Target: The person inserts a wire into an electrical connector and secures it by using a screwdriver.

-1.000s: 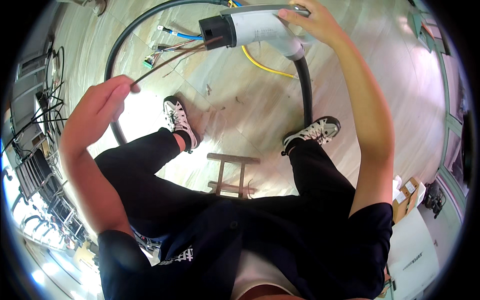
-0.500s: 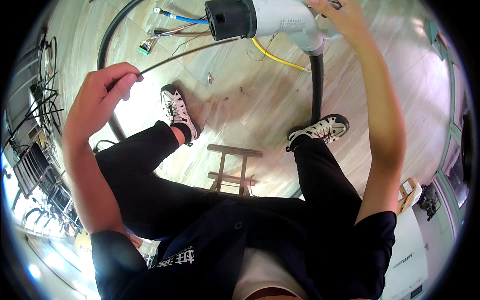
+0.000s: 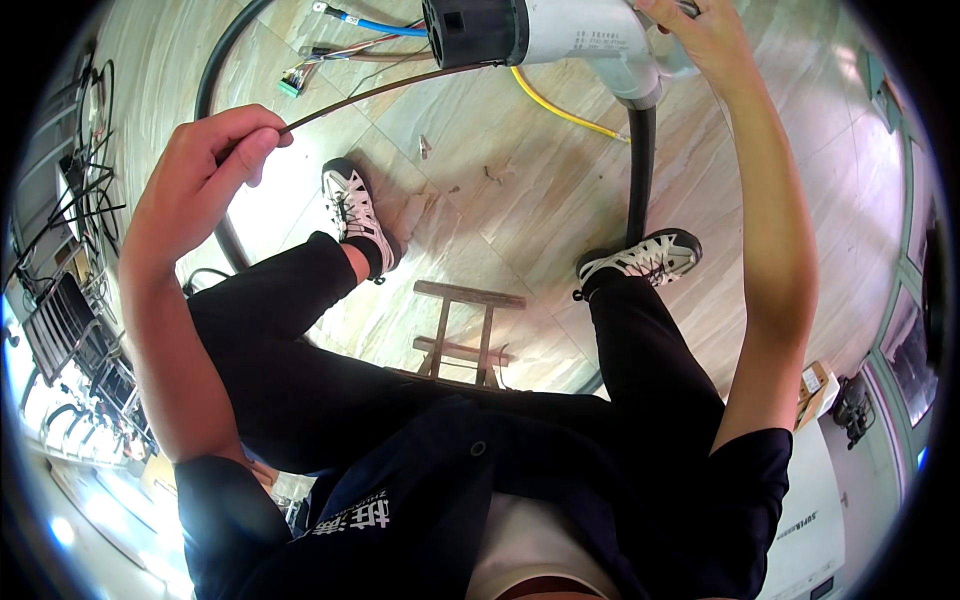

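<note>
1. Left hand (image 3: 205,180): thumb and fingers pinched together on a thin brown strip (image 3: 390,88), which runs to the lower edge of the connector's black head (image 3: 475,32).
2. Right hand (image 3: 705,40): fingers curled round the rear of the grey-white connector (image 3: 590,32), at the view's top edge, above the floor (image 3: 530,220).

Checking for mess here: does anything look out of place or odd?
Yes: small dark scraps lie scattered on the beige marbled tile floor, right of the white-and-black left shoe; they look like stray litter.
</note>
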The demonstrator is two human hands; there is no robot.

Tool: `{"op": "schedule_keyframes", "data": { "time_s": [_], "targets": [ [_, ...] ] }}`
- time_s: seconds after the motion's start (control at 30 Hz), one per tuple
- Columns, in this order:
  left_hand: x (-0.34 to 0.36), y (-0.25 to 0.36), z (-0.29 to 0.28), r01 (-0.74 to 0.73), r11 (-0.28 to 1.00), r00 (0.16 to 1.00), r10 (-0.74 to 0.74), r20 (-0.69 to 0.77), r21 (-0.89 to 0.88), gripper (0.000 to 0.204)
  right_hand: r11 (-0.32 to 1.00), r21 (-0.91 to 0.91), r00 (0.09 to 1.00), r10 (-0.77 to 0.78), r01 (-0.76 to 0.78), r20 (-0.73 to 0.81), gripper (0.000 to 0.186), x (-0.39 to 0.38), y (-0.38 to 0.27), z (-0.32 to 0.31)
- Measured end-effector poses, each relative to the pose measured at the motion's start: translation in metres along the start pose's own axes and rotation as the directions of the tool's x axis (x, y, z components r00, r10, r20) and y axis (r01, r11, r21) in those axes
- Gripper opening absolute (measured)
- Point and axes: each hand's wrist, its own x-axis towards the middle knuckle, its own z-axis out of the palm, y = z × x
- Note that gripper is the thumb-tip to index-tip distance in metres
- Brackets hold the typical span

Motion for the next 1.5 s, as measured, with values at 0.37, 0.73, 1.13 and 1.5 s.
{"op": "schedule_keyframes", "data": {
  "time_s": [0.37, 0.73, 1.13, 1.5],
  "targets": [
    [-0.001, 0.003, -0.001, 0.029, 1.000, 1.000, -0.029, -0.003, 0.001, 0.024, 0.998, -0.068, 1.000, -0.007, 0.005, -0.022, 0.038, -0.003, -0.011, 0.001],
    [0.000, 0.005, 0.001, 0.050, 0.999, 0.999, -0.050, -0.015, 0.019, 0.025, 0.998, -0.068, 1.000, -0.015, 0.014, -0.015, 0.040, -0.003, -0.010, -0.001],
    [0.006, -0.003, 0.004, 0.127, 0.972, 0.989, -0.110, 0.095, -0.198, 0.015, 0.994, -0.105, 0.999, 0.017, -0.021, -0.036, 0.039, -0.007, -0.022, 0.000],
    [0.008, 0.002, 0.009, 0.152, 0.988, 0.986, -0.154, -0.058, -0.034, 0.015, 0.996, -0.093, 1.000, 0.008, -0.008, 0.002, 0.039, -0.005, -0.019, 0.002]
  ]
}}
